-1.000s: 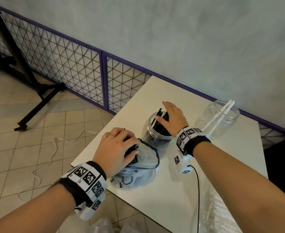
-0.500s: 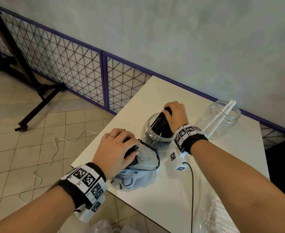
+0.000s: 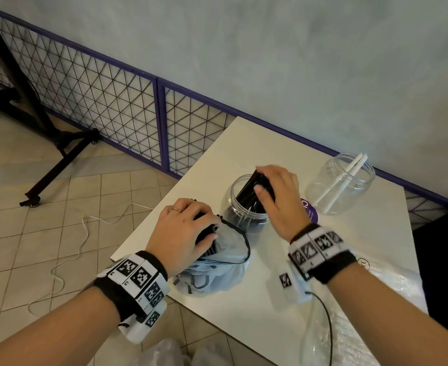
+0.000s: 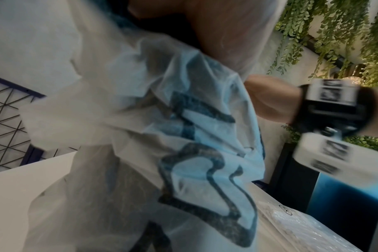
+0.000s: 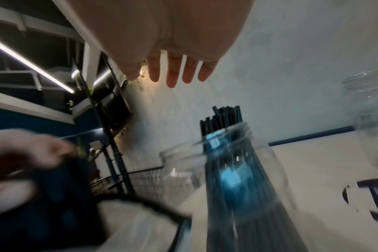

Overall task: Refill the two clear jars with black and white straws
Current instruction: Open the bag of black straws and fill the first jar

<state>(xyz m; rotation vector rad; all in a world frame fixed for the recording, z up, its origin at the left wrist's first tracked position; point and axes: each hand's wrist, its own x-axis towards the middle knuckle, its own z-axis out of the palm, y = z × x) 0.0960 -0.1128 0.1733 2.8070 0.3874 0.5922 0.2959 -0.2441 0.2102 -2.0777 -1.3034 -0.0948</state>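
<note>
A clear jar (image 3: 240,212) (image 5: 268,163) stands mid-table with a leaning bundle of black straws (image 3: 252,191) (image 5: 224,119) in it. My right hand (image 3: 266,182) (image 5: 173,71) hovers over the straw tops with straight fingers, holding nothing. My left hand (image 3: 204,228) (image 5: 22,163) grips another bundle of black straws (image 3: 205,237) (image 5: 60,196) inside a thin white plastic bag (image 3: 217,270) (image 4: 183,136) at the table's left edge. A second clear jar (image 3: 320,191) further right holds two white straws (image 3: 343,180).
A purple round piece (image 3: 310,211) lies between the jars. Crinkled clear wrap (image 3: 370,320) covers the table's near right. The white table (image 3: 257,143) sits against a purple wire fence (image 3: 112,101). A white cable (image 3: 67,260) and a black stand (image 3: 54,143) are on the floor.
My right hand has lifted off the black straws in the jar and its fingers have straightened; the bundle now leans right. The left hand stays in the bag.
</note>
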